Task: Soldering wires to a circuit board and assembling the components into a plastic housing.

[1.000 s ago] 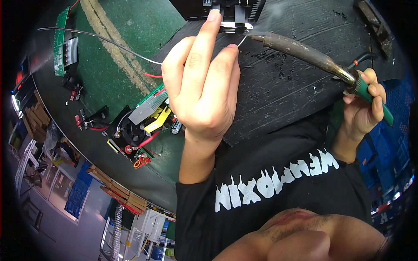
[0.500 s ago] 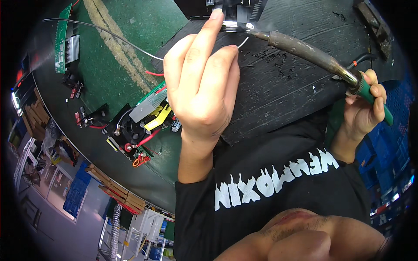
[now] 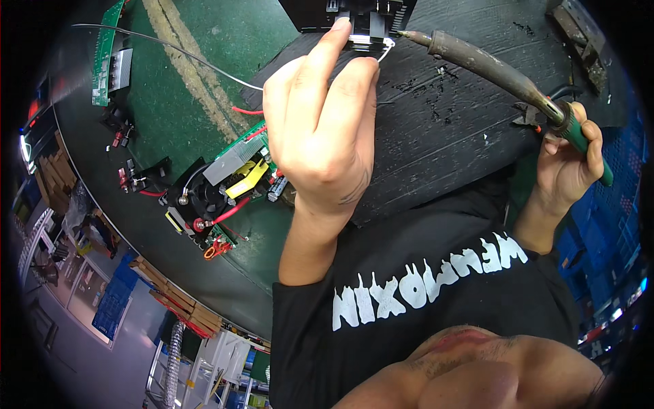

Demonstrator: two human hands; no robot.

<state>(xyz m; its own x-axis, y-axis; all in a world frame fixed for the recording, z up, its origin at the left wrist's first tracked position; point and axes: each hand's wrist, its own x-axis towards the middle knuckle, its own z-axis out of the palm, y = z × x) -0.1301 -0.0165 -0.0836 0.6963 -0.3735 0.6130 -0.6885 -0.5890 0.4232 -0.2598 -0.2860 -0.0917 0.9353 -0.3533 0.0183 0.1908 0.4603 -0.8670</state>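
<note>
Black and scorched, the rubber work mat (image 3: 443, 129) is my landmark. At its far edge sits the small black component with a white connector (image 3: 364, 24), and my left hand (image 3: 320, 136) reaches up to it, fingers closed and feeding a thin silver solder wire (image 3: 170, 48) that trails off left of the mat across the green bench. My right hand (image 3: 569, 167), at the mat's right edge, grips the green handle of the brown-barrelled soldering iron (image 3: 490, 65), whose tip ends just beside the connector.

The risk I see is closeness: my left fingertips (image 3: 340, 31) sit near the hot tip, so a small slip could burn them. The joint itself is hidden behind my fingers, I think, so I could bridge pins or overfeed solder unseen. Left of the mat, a green circuit board with black fan and yellow part (image 3: 225, 184) lies near my wrist; a dragged forearm could knock it.
</note>
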